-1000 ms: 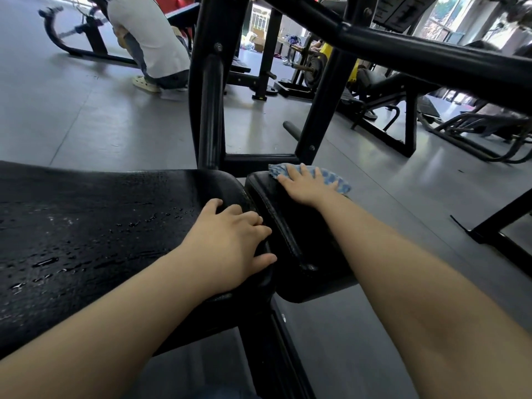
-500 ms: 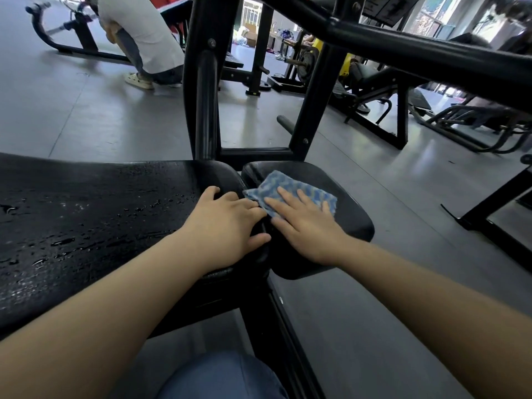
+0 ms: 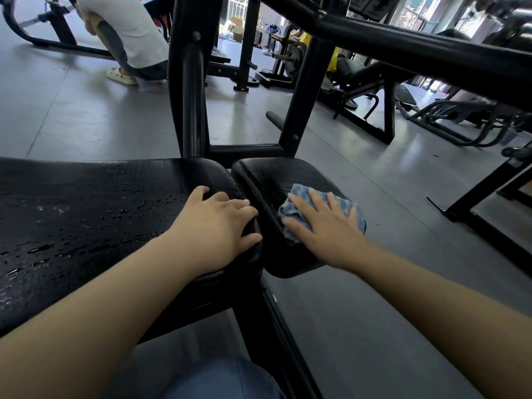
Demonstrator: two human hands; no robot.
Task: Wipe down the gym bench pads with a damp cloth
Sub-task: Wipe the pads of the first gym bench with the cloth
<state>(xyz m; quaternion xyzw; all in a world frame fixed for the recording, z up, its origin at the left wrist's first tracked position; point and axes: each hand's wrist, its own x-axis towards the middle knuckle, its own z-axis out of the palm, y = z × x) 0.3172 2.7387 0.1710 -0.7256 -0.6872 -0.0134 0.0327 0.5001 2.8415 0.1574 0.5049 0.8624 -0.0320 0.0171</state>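
Note:
A long black bench pad fills the left side, its surface beaded with water drops. To its right sits a smaller black seat pad. My left hand rests palm down on the long pad's right end, fingers curled over the edge at the gap. My right hand lies flat with spread fingers on a blue patterned cloth, pressing it onto the right half of the small pad. Most of the cloth is hidden under the hand.
Black steel uprights and a slanted bar rise just behind and over the pads. A person in a white shirt crouches at the back left. More benches and racks stand at the right on the grey floor.
My right hand has slid the cloth from the small pad's far edge toward me, then across to its right side. The left hand has stayed on the long pad's end.

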